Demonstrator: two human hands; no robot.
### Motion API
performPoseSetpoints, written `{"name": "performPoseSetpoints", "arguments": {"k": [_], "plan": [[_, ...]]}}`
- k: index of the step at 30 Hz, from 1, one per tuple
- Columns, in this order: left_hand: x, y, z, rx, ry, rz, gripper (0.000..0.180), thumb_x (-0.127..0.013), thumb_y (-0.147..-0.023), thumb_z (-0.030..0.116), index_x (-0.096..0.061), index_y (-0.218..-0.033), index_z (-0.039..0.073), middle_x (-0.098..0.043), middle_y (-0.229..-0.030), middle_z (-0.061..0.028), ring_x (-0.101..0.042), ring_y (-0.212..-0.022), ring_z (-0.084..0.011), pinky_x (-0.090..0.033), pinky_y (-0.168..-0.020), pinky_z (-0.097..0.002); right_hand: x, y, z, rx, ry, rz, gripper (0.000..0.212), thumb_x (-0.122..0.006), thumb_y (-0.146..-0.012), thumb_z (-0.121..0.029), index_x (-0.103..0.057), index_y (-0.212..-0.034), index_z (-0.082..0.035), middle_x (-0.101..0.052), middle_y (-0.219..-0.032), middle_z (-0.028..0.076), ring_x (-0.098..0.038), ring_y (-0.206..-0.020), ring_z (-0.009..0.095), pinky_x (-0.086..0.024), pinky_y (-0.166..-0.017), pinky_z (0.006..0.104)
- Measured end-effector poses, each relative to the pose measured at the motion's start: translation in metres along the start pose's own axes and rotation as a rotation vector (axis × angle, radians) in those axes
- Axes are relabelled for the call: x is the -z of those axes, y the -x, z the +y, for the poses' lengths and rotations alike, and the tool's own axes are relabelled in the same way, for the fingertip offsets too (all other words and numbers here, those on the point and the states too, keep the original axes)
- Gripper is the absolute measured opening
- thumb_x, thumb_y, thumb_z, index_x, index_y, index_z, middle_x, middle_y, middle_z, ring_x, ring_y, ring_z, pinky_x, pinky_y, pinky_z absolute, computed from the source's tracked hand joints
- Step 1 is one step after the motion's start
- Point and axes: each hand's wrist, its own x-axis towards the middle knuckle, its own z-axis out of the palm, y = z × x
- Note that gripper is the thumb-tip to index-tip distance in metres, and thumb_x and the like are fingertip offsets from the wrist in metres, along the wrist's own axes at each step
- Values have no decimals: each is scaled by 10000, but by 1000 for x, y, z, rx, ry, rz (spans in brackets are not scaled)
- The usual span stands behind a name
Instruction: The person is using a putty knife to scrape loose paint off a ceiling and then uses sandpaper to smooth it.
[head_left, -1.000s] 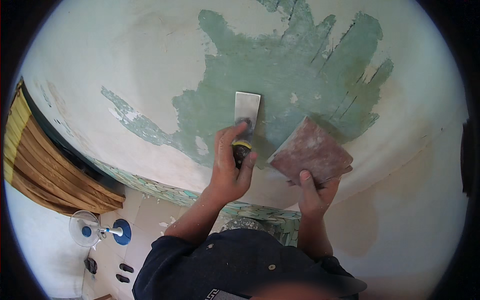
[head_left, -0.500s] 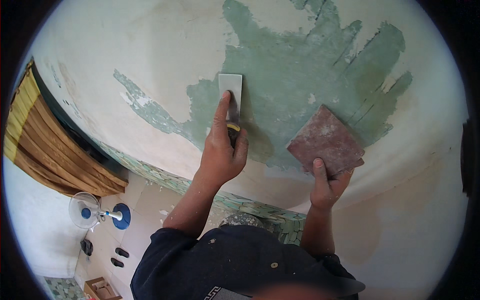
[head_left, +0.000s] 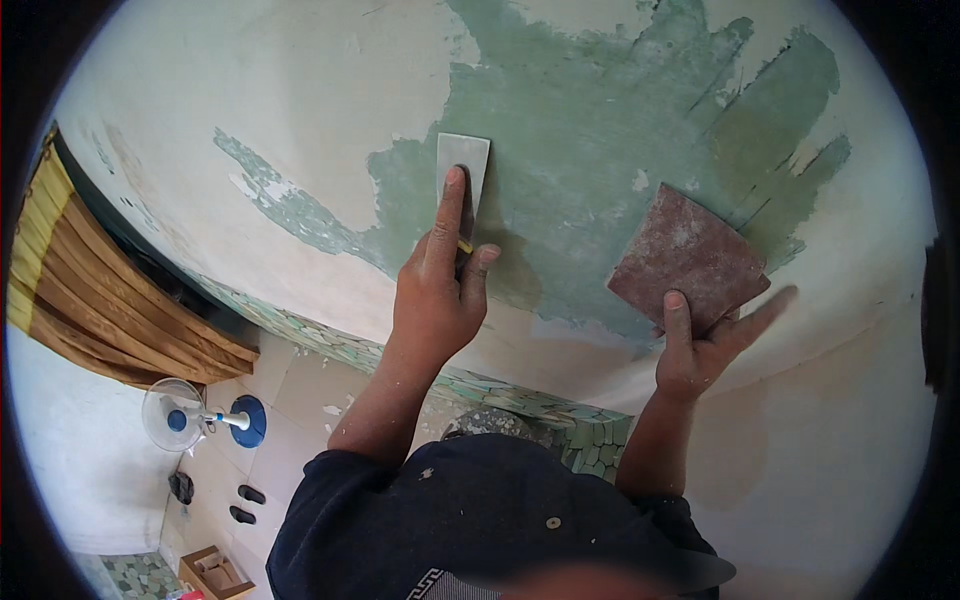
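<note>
I am gripping the putty knife (head_left: 462,170) flat in my left hand (head_left: 440,290), right hand (head_left: 700,345) clutching the reddish hawk board (head_left: 685,260), pressing evenly across the green patch (head_left: 590,150)

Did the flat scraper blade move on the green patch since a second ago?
Yes. The scraper blade in the left hand has slid further up into the green patch, away from the patch's lower edge.

The flat steel putty knife (head_left: 462,172) lies against the green patch of the pale plastered ceiling (head_left: 600,130), under the left hand (head_left: 437,290); to its right, well apart, the square reddish-brown board (head_left: 687,259) rests on the right hand (head_left: 700,350); the brown curtain (head_left: 110,320) hangs far left, the white standing fan (head_left: 180,412) below it.
</note>
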Motion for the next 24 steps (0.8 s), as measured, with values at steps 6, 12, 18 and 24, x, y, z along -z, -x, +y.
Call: {"name": "performPoseSetpoints", "arguments": {"k": [6,12,18,24], "plan": [[4,-10,6,5,17,-29,797,-666,-915,59,-251,-1595,54,-674,-1142,-236,-635,-800,-368,-534,-716,-412,3,-1,17,80,68,-53,926,-720,-843,-31,-171,-1586,34,-286,-1585,239,-338,-1429,338,-295,-1172,453],[8,-6,-5,-37,58,-11,809,-672,-898,45,-259,-1594,57,-681,-1042,-214,-625,-771,-363,-532,-711,-413,0,-5,19,78,14,-45,940,-744,-827,-69,-193,-1579,48,-318,-1562,246,-367,-1410,354,-297,-1171,459],[21,-26,7,58,70,-95,810,-654,-891,17,-253,-1594,59,-583,-1251,-214,-662,-895,-373,-536,-783,-391,-2,-9,19,141,51,-36,898,-706,-841,-30,-208,-1588,9,-322,-1579,243,-371,-1419,355,-291,-1180,456],[18,0,-10,30,75,-131,817,-650,-876,-9,-259,-1591,54,-606,-1339,-218,-681,-909,-386,-539,-799,-372,-4,-12,19,149,87,-24,869,-720,-851,-69,-245,-1574,15,-311,-1586,245,-347,-1436,364,-279,-1189,458]]}}
